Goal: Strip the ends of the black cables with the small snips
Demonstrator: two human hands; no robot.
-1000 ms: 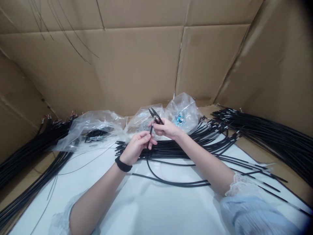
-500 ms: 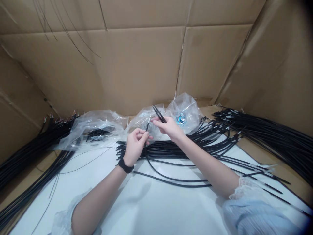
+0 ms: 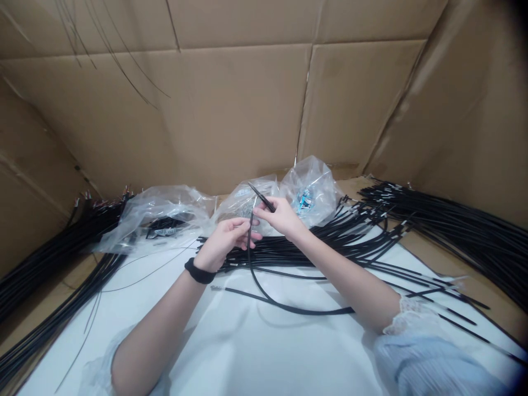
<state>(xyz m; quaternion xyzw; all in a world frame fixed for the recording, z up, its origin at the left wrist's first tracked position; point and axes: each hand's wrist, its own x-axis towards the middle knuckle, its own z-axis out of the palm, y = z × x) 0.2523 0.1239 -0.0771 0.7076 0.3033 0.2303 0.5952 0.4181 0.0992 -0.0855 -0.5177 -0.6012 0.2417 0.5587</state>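
Observation:
My left hand point(image 3: 226, 239) is closed, pinching a black cable point(image 3: 256, 280) between thumb and fingers near its upper end. From there the cable hangs down and curves right across the white surface point(image 3: 264, 352), passing under my right forearm. My right hand point(image 3: 284, 216) grips dark tweezers point(image 3: 259, 195), whose tips point up and left. Its thumb and fingertip are at the top of the cable, just above my left fingers. What they touch at the cable's end is too small to make out. A pile of black cables point(image 3: 289, 250) lies behind my hands.
Clear plastic bags stand behind: one with small blue and metallic parts point(image 3: 305, 202), one with pale small parts point(image 3: 241, 201), and a left bag point(image 3: 165, 203) by dark pieces. Cable bundles flank the left point(image 3: 53, 256) and right point(image 3: 449, 231). Cardboard walls point(image 3: 231, 110) enclose the back.
My left hand has shifted slightly left and its grip on the cable has changed. The tweezers have tilted further left, their prongs now closer together. My right fingertips have come down to the cable's end.

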